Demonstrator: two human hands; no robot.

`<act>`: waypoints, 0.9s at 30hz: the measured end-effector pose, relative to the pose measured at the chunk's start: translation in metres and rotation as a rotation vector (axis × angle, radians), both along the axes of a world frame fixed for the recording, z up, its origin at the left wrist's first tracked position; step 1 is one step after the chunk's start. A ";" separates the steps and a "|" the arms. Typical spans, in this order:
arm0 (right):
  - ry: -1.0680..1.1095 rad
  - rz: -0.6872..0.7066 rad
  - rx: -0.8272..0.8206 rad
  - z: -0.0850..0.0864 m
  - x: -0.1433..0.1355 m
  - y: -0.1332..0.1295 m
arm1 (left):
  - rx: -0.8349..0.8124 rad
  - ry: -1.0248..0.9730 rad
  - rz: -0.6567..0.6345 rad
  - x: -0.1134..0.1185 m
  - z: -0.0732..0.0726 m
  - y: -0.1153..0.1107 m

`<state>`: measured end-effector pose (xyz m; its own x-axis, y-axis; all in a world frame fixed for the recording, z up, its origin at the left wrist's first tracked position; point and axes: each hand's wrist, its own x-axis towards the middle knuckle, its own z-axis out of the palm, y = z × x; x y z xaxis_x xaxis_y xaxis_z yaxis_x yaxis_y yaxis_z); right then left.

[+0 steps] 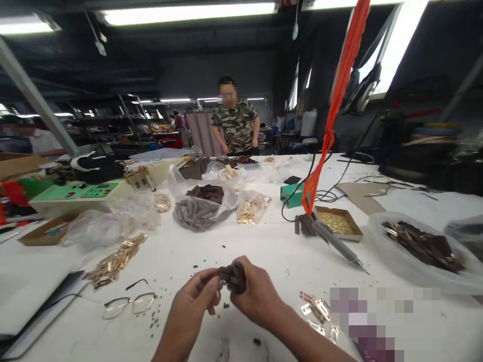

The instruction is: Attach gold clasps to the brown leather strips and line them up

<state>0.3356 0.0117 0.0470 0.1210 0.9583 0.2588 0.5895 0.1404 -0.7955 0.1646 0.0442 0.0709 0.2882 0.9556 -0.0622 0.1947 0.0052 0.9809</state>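
A bunch of short dark brown strips (237, 277) is clasped in my right hand (258, 291), just above the white table. My left hand (196, 301) is closed, its thumb and fingers pinching at the left end of the same bunch. Exactly which strip the left fingertips hold is hard to make out. Small dark scraps lie on the table around both hands. Several gold-coloured metal buckles (317, 307) lie to the right of my right forearm. A pair of glasses (130, 304) rests to the left of my left hand.
A pile of gold metal pieces (116, 261) lies at left. Plastic bags of brown strips (206, 193) stand ahead and at right. A pointed grey tool (339, 244) hangs from an orange band (334, 110) beside a box of small gold parts (334, 223). A person (236, 125) stands across the table.
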 end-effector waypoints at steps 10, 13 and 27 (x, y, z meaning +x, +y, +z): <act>-0.312 -0.481 -0.319 -0.029 0.136 0.054 | 0.338 0.128 -0.511 0.100 -0.055 0.004; -0.356 -0.564 -0.375 -0.034 0.154 0.072 | 0.565 0.107 -0.647 0.118 -0.084 0.008; -0.498 -0.951 -0.539 -0.030 0.203 0.144 | 0.485 0.224 -0.868 0.140 -0.147 -0.001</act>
